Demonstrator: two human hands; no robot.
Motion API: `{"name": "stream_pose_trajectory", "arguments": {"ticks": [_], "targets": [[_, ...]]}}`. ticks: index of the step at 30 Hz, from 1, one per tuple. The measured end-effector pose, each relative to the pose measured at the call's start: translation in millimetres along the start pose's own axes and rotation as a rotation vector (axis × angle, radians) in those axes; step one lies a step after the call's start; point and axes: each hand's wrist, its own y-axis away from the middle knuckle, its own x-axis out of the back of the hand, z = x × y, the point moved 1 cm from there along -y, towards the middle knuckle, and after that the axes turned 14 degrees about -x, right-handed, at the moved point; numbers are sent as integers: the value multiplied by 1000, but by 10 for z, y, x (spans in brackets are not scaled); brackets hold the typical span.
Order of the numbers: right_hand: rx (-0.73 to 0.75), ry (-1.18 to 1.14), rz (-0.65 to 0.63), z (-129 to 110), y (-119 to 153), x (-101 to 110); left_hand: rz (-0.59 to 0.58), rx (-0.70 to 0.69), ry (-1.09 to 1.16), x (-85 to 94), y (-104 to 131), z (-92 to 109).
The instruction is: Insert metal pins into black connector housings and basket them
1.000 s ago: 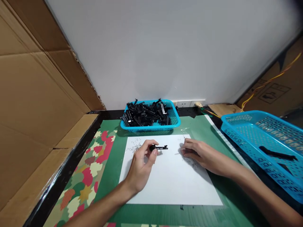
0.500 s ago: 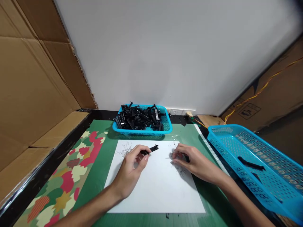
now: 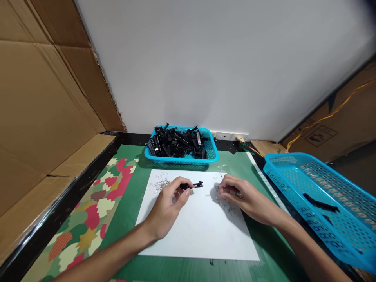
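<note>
My left hand (image 3: 169, 205) pinches a narrow black plastic part (image 3: 197, 184) between thumb and fingers, above the white sheet of paper (image 3: 188, 231). The part's notched end points right, toward my other hand. Over the right side of the sheet, my right hand (image 3: 243, 197) is closed on a slim metallic tool (image 3: 239, 194) that looks like tweezers, mostly hidden by the fingers. Below it lies a loose scatter of tiny metal pieces (image 3: 230, 209), too small to name. A denser pile of similar tiny pieces (image 3: 161, 185) rests at the sheet's upper left.
Behind the sheet stands a blue basket (image 3: 182, 160) heaped with black plastic parts (image 3: 176, 143). At right, another blue basket (image 3: 296, 172) holds a few black parts (image 3: 320, 203). Cardboard (image 3: 44, 90) walls the left side. A yellow-orange cable (image 3: 323, 117) runs to a wall socket (image 3: 225, 136).
The black part in my left hand has turned so that it lies more level. My right hand has shifted slightly, and the whole view has moved a little.
</note>
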Motion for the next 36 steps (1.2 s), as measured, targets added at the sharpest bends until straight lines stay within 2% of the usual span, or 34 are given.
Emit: {"name": "stream_pose_trajectory", "arguments": {"ticks": [7, 11, 15, 22, 26, 33, 36], "targets": [[70, -214, 25, -227, 108, -214, -81, 96, 261, -51, 24, 51], [118, -252, 46, -271, 126, -359, -96, 164, 382, -69, 22, 79], [168, -240, 39, -280, 131, -416, -90, 183, 475, -62, 10, 64], [291, -134, -5, -339, 155, -494, -85, 168, 441, -50, 21, 56], [308, -110, -4, -327, 158, -542, -105, 141, 378, -48, 32, 79], [233, -104, 59, -287, 139, -536, -136, 143, 377, -54, 40, 92], [161, -33, 0, -280, 124, -473, -54, 150, 384, -50, 31, 62]]}}
